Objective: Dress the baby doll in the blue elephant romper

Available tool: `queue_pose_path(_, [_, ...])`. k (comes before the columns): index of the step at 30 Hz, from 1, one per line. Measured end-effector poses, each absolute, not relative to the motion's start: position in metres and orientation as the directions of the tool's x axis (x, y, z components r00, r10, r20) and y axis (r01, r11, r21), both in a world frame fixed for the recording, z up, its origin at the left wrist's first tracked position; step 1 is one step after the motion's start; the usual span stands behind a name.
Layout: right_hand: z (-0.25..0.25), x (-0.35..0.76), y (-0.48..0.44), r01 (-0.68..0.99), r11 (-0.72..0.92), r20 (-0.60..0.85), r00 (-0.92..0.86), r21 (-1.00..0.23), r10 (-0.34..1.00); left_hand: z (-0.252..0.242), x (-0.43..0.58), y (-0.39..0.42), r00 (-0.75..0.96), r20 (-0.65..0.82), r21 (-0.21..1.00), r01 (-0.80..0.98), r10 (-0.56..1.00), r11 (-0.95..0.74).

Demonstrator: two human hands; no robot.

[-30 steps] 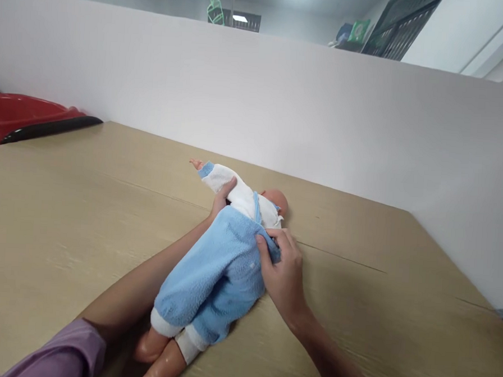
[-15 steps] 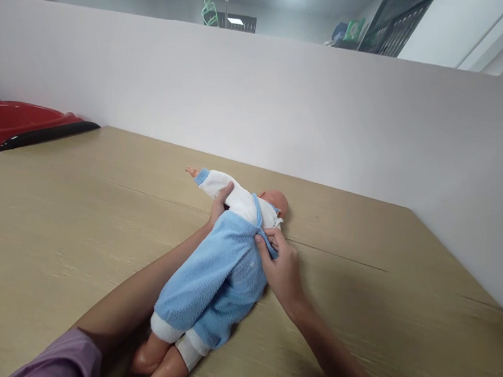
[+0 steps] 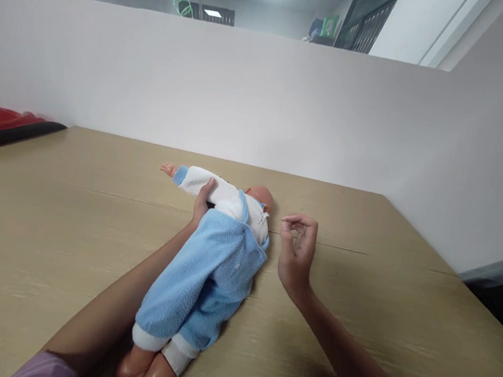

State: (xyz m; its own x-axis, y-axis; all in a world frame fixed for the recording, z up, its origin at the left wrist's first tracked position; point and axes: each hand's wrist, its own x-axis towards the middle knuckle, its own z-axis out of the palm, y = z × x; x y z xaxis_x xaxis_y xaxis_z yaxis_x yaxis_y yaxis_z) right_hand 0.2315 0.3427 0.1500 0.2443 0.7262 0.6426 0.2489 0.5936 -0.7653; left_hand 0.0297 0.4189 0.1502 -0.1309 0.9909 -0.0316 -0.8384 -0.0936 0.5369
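Note:
A baby doll (image 3: 225, 249) in a white top and blue fleece overalls lies on the wooden table (image 3: 378, 262), its head towards the wall and its feet near the bottom edge. My left hand (image 3: 203, 202) grips the doll's upper body under its outstretched arm, thumb on the white sleeve; the other fingers are hidden beneath. To the right of the doll, my right hand (image 3: 298, 250) is raised with curled fingers and a gap between thumb and fingertips. Nothing shows in it, and it does not touch the doll.
A pale wall (image 3: 256, 99) rises behind the table. At the far left is a red object with a black rim (image 3: 22, 130). Something dark (image 3: 493, 285) stands beyond the right table edge. Through the opening above, a green packet (image 3: 329, 26) is visible.
My right hand has let go of the overalls' blue side edge and moved right, away from the doll. My left hand keeps its hold. The whole view has shifted slightly.

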Motion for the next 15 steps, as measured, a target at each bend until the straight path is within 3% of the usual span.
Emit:
queue_pose_path(3, [0.155, 0.242, 0.357, 0.102, 0.49, 0.491, 0.363, -0.866, 0.792, 0.155, 0.029, 0.415, -0.246, 0.092, 0.535, -0.805, 0.965, -0.256])
queue_pose_path(8, [0.165, 0.263, 0.373, -0.027, 0.37, 0.323, 0.428, -0.929, 0.844, 0.169, 0.017, 0.407, -0.196, 0.176, 0.668, -0.696, 0.965, -0.263])
queue_pose_path(12, [0.175, 0.269, 0.372, -0.042, 0.288, 0.264, 0.295, -0.957, 0.918, 0.189, 0.004, 0.399, -0.062, 0.276, 0.844, -0.463, 0.959, -0.272])
queue_pose_path(15, [0.183, 0.265, 0.364, -0.055, 0.178, 0.171, 0.111, -0.983, 0.979, 0.204, 0.002, 0.389, 0.106, 0.261, 0.925, -0.31, 0.959, -0.218])
